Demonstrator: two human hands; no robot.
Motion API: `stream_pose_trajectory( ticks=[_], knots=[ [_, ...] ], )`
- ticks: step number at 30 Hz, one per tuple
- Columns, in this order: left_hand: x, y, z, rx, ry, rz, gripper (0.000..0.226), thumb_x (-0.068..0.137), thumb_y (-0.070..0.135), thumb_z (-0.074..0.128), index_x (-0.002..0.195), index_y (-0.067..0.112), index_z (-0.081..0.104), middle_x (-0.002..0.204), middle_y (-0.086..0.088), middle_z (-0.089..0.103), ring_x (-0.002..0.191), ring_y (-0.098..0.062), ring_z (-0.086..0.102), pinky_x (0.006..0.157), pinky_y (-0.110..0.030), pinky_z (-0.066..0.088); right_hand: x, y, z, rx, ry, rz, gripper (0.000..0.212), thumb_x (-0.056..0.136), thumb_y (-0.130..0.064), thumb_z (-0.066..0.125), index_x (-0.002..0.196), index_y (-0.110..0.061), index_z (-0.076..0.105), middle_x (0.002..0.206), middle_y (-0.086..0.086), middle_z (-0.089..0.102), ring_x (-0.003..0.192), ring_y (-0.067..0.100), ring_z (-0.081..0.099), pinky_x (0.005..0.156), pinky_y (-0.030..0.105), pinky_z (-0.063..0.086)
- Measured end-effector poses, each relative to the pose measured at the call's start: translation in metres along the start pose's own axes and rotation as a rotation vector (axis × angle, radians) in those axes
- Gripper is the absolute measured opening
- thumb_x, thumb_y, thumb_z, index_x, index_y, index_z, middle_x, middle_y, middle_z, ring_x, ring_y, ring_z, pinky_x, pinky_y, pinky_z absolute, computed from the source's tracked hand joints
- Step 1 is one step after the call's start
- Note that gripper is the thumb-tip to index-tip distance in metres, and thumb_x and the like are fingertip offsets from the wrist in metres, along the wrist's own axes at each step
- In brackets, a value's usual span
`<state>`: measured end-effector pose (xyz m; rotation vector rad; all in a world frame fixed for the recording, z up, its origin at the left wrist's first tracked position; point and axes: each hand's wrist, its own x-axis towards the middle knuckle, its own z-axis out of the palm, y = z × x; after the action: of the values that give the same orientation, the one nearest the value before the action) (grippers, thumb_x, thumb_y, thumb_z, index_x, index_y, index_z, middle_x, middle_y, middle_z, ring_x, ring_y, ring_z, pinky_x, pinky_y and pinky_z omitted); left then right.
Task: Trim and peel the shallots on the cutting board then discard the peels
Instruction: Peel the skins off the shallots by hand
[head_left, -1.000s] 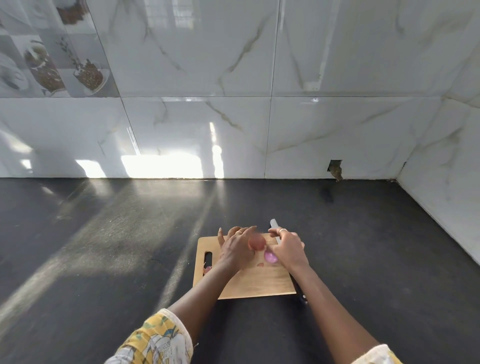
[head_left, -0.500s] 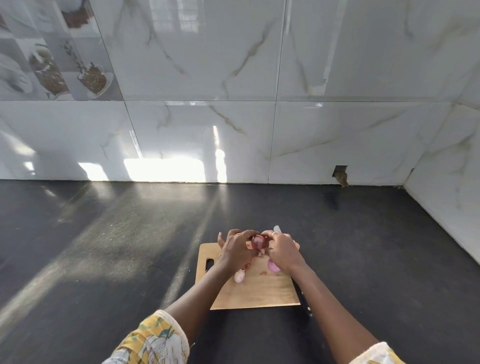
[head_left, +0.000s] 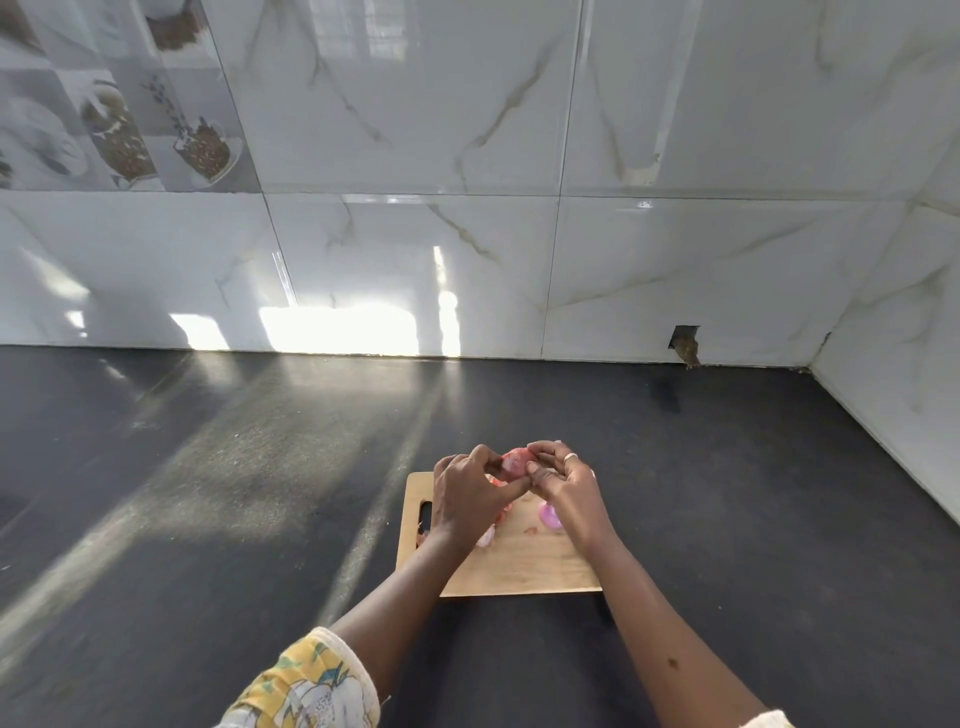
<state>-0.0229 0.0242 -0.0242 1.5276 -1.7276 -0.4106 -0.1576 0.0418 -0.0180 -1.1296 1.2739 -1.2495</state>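
The dark countertop (head_left: 208, 493) carried a wooden cutting board (head_left: 519, 566) close to the person. Above the board's far edge the left hand (head_left: 467, 499) and right hand (head_left: 566, 488) met, each with curled fingers pinching one reddish shallot (head_left: 514, 460) at their tips. It sat just ahead of both palms, equally near each, its long axis hidden. A peeled pink piece (head_left: 549, 515) lay beneath the right hand, and pale peel scraps (head_left: 485, 538) lay beside the left wrist.

A home kitchen: dark stone countertop (head_left: 260, 467), glossy marble-look wall tiles (head_left: 415, 130), food-print decor tiles (head_left: 119, 119), a wooden cutting board (head_left: 524, 566) with shallot peels (head_left: 485, 538)
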Motion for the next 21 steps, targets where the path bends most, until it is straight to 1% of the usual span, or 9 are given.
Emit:
stream_pose_trajectory(
  ticks=[1,3,6,9,11,12,14,16,21],
  knots=[
    [-0.002,0.001,-0.002,-0.002,-0.005,-0.016,0.056,0.057,0.07,0.05,0.079,0.02,0.063,0.077,0.009,0.07,0.081,-0.01,0.063,0.089,-0.025,0.033,-0.002,0.001,0.001,0.092,-0.007,0.036,0.02,0.089,-0.003,0.061,0.108,-0.011,0.059,0.109,0.007,0.067,0.104,0.02,0.065,0.088,0.028,0.054],
    [-0.006,-0.001,-0.005,0.018,-0.02,-0.043,0.052,0.06,0.067,0.049,0.079,0.021,0.062,0.079,0.009,0.069,0.084,-0.011,0.061,0.089,-0.024,0.032,-0.005,0.003,0.005,0.21,-0.032,0.099,0.029,0.084,-0.002,0.067,0.111,-0.007,0.058,0.111,0.01,0.065,0.104,0.024,0.065,0.09,0.036,0.054],
    [-0.013,-0.008,-0.006,0.019,-0.037,-0.078,0.039,0.067,0.057,0.057,0.084,0.022,0.063,0.084,0.008,0.07,0.091,-0.014,0.061,0.091,-0.027,0.036,-0.008,0.006,0.011,0.254,-0.037,0.151,0.038,0.08,0.001,0.069,0.114,-0.004,0.055,0.113,0.015,0.063,0.102,0.027,0.065,0.082,0.035,0.056],
    [-0.019,-0.011,-0.01,-0.021,-0.098,-0.058,0.053,0.06,0.065,0.057,0.09,0.021,0.066,0.086,0.008,0.071,0.091,-0.015,0.062,0.088,-0.033,0.045,-0.012,0.007,0.016,0.308,0.004,0.164,0.034,0.079,0.003,0.07,0.109,-0.005,0.056,0.107,0.015,0.065,0.095,0.03,0.067,0.072,0.033,0.056],
    [-0.021,-0.013,-0.013,-0.024,-0.153,-0.02,0.066,0.058,0.072,0.052,0.098,0.022,0.067,0.092,0.007,0.072,0.093,-0.013,0.062,0.087,-0.033,0.047,-0.014,0.007,0.017,0.334,0.031,0.162,0.031,0.079,0.003,0.07,0.104,-0.01,0.058,0.102,0.011,0.067,0.094,0.029,0.068,0.071,0.033,0.056],
    [-0.022,-0.015,-0.014,-0.041,-0.175,-0.011,0.067,0.06,0.073,0.053,0.102,0.023,0.067,0.097,0.007,0.071,0.096,-0.012,0.062,0.086,-0.033,0.048,-0.014,0.009,0.017,0.342,0.043,0.158,0.03,0.079,0.003,0.07,0.103,-0.011,0.058,0.101,0.01,0.068,0.093,0.028,0.068,0.071,0.032,0.056],
    [-0.026,-0.018,-0.016,-0.153,-0.207,-0.029,0.057,0.07,0.065,0.06,0.107,0.023,0.067,0.104,0.005,0.07,0.098,-0.011,0.062,0.086,-0.031,0.05,-0.015,0.011,0.017,0.337,0.063,0.154,0.03,0.079,0.004,0.07,0.103,-0.013,0.06,0.103,0.01,0.067,0.096,0.027,0.067,0.076,0.033,0.056],
    [-0.028,-0.019,-0.016,-0.261,-0.214,-0.069,0.041,0.078,0.048,0.066,0.11,0.022,0.067,0.106,0.004,0.07,0.095,-0.01,0.064,0.085,-0.031,0.052,-0.016,0.014,0.018,0.297,0.075,0.134,0.034,0.078,0.003,0.07,0.107,-0.011,0.06,0.107,0.012,0.066,0.101,0.026,0.066,0.081,0.035,0.056],
    [-0.029,-0.017,-0.019,-0.355,-0.199,-0.123,0.021,0.084,0.032,0.066,0.104,0.026,0.072,0.1,0.008,0.073,0.089,0.002,0.065,0.082,-0.025,0.053,-0.019,0.021,0.019,0.184,0.076,0.092,0.04,0.073,-0.005,0.079,0.108,-0.016,0.064,0.108,0.007,0.067,0.104,0.02,0.065,0.089,0.038,0.055]
  ],
)
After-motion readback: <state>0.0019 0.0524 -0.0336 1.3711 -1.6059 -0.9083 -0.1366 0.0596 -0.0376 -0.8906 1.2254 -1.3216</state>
